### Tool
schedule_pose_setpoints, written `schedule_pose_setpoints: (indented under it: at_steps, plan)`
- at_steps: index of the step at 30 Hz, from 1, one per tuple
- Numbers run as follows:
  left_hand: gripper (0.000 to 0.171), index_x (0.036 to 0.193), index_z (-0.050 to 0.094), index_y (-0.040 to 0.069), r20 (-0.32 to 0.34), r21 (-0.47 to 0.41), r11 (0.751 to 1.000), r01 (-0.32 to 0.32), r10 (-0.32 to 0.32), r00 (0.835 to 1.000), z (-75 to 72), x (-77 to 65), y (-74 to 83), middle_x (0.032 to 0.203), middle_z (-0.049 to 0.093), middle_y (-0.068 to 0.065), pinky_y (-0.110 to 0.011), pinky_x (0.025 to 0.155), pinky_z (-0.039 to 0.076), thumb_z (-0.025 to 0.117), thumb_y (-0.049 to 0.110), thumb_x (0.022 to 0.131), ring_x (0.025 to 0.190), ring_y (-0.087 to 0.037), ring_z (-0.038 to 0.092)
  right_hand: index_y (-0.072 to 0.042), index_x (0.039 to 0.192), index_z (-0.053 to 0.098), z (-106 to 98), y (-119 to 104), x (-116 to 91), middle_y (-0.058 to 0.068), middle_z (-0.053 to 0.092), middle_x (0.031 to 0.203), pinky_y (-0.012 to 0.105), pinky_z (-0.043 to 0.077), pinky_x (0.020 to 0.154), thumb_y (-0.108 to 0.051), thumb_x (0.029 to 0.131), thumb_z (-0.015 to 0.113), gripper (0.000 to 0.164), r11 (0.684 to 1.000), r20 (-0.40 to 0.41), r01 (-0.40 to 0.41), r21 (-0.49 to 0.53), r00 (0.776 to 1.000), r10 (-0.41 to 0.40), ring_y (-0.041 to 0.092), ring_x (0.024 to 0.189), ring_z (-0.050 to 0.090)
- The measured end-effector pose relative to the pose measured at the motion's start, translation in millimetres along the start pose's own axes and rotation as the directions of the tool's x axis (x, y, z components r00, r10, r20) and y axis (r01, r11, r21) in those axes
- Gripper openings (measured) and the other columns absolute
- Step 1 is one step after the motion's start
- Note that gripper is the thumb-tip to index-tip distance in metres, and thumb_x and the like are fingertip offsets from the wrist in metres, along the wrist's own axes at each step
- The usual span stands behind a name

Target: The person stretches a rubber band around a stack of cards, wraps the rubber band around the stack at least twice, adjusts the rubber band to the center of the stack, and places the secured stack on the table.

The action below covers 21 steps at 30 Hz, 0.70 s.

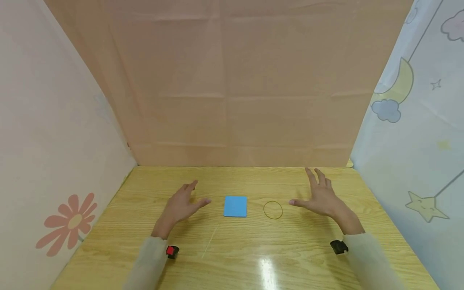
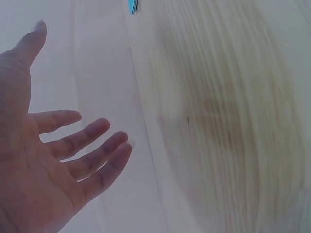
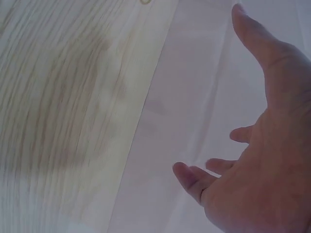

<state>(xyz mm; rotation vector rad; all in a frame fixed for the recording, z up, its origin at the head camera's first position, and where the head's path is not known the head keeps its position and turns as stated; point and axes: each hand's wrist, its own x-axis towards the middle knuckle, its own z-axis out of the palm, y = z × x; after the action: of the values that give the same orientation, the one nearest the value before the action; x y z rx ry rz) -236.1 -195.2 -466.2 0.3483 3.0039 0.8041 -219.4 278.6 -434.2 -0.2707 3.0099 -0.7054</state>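
Observation:
A square light-blue pad, like a stack of sticky notes [image 1: 235,206], lies flat on the wooden table [image 1: 232,245], between the two hands. To its right is a thin yellowish rubber band [image 1: 264,210], spread in a loose ring. My left hand [image 1: 183,205] hovers left of the pad, thumb spread towards it, holding nothing. In the left wrist view its fingers are apart and the pad's edge [image 2: 133,6] peeks in at the top. My right hand [image 1: 320,199] is right of the band, thumb pointing at it, palm bare in the right wrist view.
A tan cloth [image 1: 224,88] hangs along the table's back edge. White sheets stand at both sides, the left one with a flower print [image 1: 74,221], the right one with a moon [image 1: 404,82] and star. Each wrist carries a small black strap device [image 1: 339,247].

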Motion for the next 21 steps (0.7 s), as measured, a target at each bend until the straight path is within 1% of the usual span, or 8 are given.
schedule_pose_setpoints:
  at_steps: [3, 5, 8, 11, 14, 16, 18, 21]
  plan:
    - [0.103, 0.163, 0.038, 0.011, 0.002, -0.031, 0.999, -0.007, 0.008, 1.000, 4.2, 0.7, 3.5, 0.147, 0.060, -0.019, -0.062, 0.102, 0.055, 0.060, 0.080, 0.090, 0.128, -0.038, 0.064, -0.002, 0.168, 0.005, 1.9, -3.9, -2.1, 0.042, 0.016, 0.161, 0.082, 0.039, 0.100, -0.070, 0.084, 0.077, 0.130, 1.000, -0.013, 0.002, 0.007, 1.000, -0.002, 0.066, 0.142, 0.020]
    - [0.100, 0.162, 0.041, 0.011, 0.001, -0.053, 0.999, -0.012, 0.012, 1.000, 7.1, 1.1, 5.4, 0.139, 0.065, -0.016, -0.057, 0.099, 0.057, 0.064, 0.077, 0.090, 0.123, -0.034, 0.066, 0.002, 0.166, 0.014, 3.1, -6.2, -3.6, 0.043, 0.024, 0.157, 0.079, 0.042, 0.098, -0.069, 0.085, 0.077, 0.124, 1.000, -0.011, 0.001, 0.020, 1.000, -0.001, 0.062, 0.138, 0.026]
    - [0.097, 0.158, 0.046, 0.010, -0.001, -0.080, 0.997, -0.021, 0.021, 1.000, 10.8, 1.3, 8.7, 0.129, 0.069, -0.012, -0.052, 0.095, 0.058, 0.069, 0.073, 0.089, 0.117, -0.029, 0.066, 0.007, 0.161, 0.028, 5.6, -8.8, -4.5, 0.042, 0.032, 0.153, 0.075, 0.047, 0.097, -0.065, 0.088, 0.076, 0.113, 0.999, -0.001, 0.002, 0.043, 1.000, -0.002, 0.060, 0.136, 0.034]
    - [0.091, 0.155, 0.051, 0.009, 0.000, -0.095, 0.995, -0.040, 0.040, 0.999, 14.4, 1.4, 11.9, 0.118, 0.069, -0.009, -0.045, 0.089, 0.058, 0.074, 0.067, 0.089, 0.105, -0.023, 0.064, 0.010, 0.154, 0.039, 9.6, -11.2, -4.3, 0.040, 0.045, 0.144, 0.068, 0.053, 0.095, -0.058, 0.092, 0.076, 0.099, 0.998, 0.001, 0.012, 0.065, 1.000, -0.012, 0.056, 0.129, 0.049]
    - [0.083, 0.150, 0.056, 0.006, 0.008, -0.108, 0.992, -0.068, 0.069, 0.998, 18.9, 2.5, 14.6, 0.103, 0.067, -0.005, -0.036, 0.080, 0.053, 0.078, 0.059, 0.090, 0.087, -0.015, 0.057, 0.012, 0.147, 0.048, 14.7, -13.3, -3.7, 0.037, 0.056, 0.135, 0.059, 0.058, 0.091, -0.046, 0.096, 0.076, 0.083, 0.995, 0.005, 0.017, 0.094, 1.000, -0.018, 0.050, 0.119, 0.061]
    - [0.077, 0.147, 0.060, 0.005, 0.021, -0.112, 0.991, -0.077, 0.080, 0.997, 22.2, 3.2, 16.3, 0.091, 0.064, -0.002, -0.030, 0.072, 0.048, 0.079, 0.054, 0.091, 0.074, -0.011, 0.050, 0.013, 0.143, 0.052, 18.5, -14.9, -3.2, 0.036, 0.060, 0.132, 0.057, 0.060, 0.089, -0.039, 0.097, 0.076, 0.074, 0.994, 0.014, 0.021, 0.111, 1.000, -0.023, 0.049, 0.115, 0.064]
    - [0.070, 0.144, 0.063, 0.005, 0.034, -0.133, 0.988, -0.079, 0.084, 0.996, 24.8, 3.7, 18.7, 0.082, 0.061, 0.002, -0.027, 0.066, 0.044, 0.079, 0.049, 0.092, 0.064, -0.009, 0.046, 0.014, 0.139, 0.055, 22.6, -17.0, -2.5, 0.035, 0.063, 0.129, 0.056, 0.060, 0.089, -0.034, 0.098, 0.076, 0.067, 0.992, 0.026, 0.020, 0.126, 0.999, -0.024, 0.047, 0.112, 0.066]
    - [0.059, 0.139, 0.067, 0.006, 0.042, -0.152, 0.985, -0.082, 0.090, 0.995, 28.3, 4.0, 22.3, 0.078, 0.060, 0.004, -0.025, 0.061, 0.042, 0.080, 0.043, 0.094, 0.058, -0.010, 0.044, 0.013, 0.134, 0.060, 29.0, -20.2, -1.5, 0.031, 0.069, 0.122, 0.054, 0.061, 0.087, -0.030, 0.097, 0.077, 0.059, 0.990, 0.038, 0.011, 0.142, 0.999, -0.017, 0.042, 0.107, 0.069]
